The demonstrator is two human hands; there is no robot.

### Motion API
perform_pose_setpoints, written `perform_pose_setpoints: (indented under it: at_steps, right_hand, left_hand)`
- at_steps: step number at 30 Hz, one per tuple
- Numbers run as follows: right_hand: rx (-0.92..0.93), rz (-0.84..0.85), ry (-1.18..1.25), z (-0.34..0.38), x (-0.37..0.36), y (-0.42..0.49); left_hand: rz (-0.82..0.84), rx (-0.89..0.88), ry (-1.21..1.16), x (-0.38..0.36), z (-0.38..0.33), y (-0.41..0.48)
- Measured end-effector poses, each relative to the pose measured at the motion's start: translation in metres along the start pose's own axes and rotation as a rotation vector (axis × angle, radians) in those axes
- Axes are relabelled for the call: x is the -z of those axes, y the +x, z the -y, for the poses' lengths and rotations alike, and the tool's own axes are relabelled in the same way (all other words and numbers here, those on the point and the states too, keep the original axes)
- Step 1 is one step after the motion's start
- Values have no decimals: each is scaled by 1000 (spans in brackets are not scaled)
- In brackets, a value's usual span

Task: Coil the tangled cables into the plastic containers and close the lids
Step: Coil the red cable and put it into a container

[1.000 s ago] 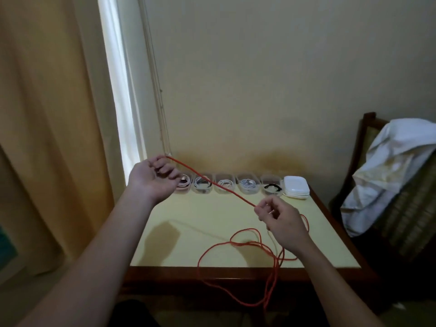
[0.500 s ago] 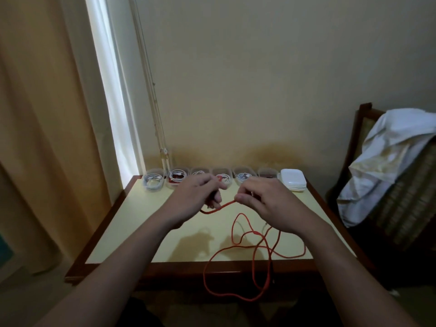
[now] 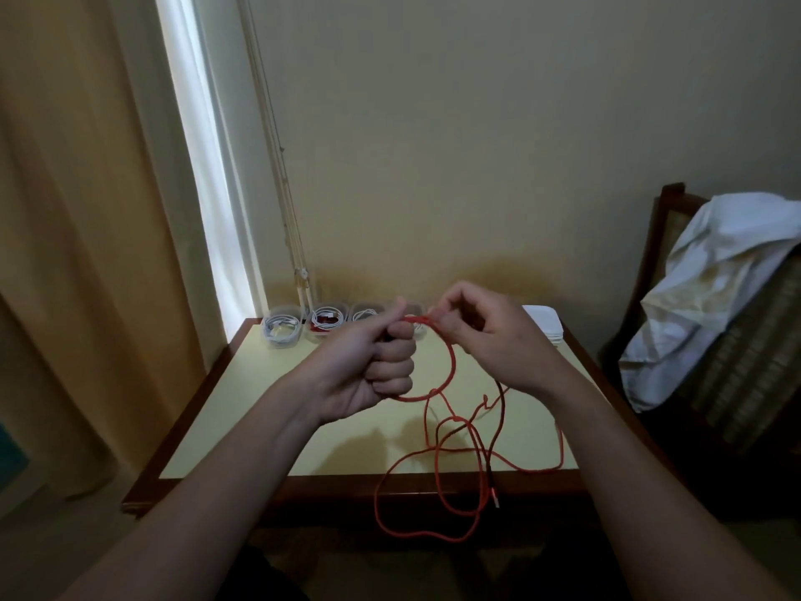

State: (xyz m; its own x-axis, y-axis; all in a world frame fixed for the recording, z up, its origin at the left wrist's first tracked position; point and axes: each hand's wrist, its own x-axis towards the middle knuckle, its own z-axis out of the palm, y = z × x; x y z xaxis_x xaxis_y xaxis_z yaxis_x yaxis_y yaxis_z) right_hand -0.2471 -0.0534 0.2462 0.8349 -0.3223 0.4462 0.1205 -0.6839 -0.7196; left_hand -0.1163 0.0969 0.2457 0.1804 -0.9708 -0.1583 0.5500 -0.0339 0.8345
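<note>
Beyond the left hand (image 3: 368, 366), three open containers (image 3: 281, 329) in the row already hold coiled cables, one of them red, so that part of the job looks done. More of the row is hidden behind the hands, and no lid seems to be on yet. The left hand is curled into a fist round the red cable (image 3: 450, 366), thumb pressing the strand at the top. One loop hangs from the fist toward the right hand (image 3: 490, 340), which pinches the same strand just beside the left thumb. Most of the cable lies loose: it trails below the right hand across the table (image 3: 260, 405) and over the near edge, so coiling has barely begun, and stowing it and closing the containers remain. The lids (image 3: 544, 325) sit stacked just beyond the right hand. A second ago the hands were well apart with the cable stretched between them; half a second ago they had met; now the first loop hangs from the left fist.
</note>
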Motion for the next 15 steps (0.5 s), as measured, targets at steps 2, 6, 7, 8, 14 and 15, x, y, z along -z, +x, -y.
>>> perform_pose_setpoints:
  at_steps: [2,6,7,8,14,15]
  right_hand:
    - [-67,-31,88,-15,2,-6]
    - [-96,-66,28,-34,6,-16]
    - [-87,-56,3,-31,8,-16]
    - [-80,-39,-25,-28,10,-16]
    - [-64,40,-166,-19,20,-12]
    - [-62,44,-162,-19,20,-12]
  left_hand:
    - [18,-13,-111,3,-5,-3]
    - [28,61,-51,6,-6,-10]
    - [45,98,-30,5,-5,-12]
    - [61,133,-23,5,-4,-13]
    - [68,241,-32,11,4,-6]
    - [60,245,-31,11,4,-4]
